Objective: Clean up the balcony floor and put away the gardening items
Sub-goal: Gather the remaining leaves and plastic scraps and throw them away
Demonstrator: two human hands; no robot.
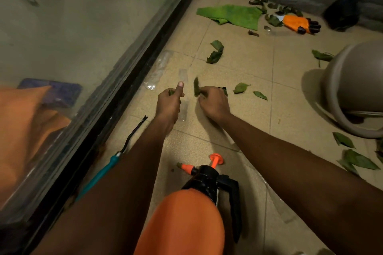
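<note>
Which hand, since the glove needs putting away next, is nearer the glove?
Right. The right hand, pinching a leaf, is left of the glove and closer to the person; the left hand is further left, by the glass door.

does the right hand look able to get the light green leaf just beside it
Likely yes: the light green leaf lies on bare tile close to the right hand, nothing between them. That hand grips a dark leaf, so its fingers are partly taken.
</note>
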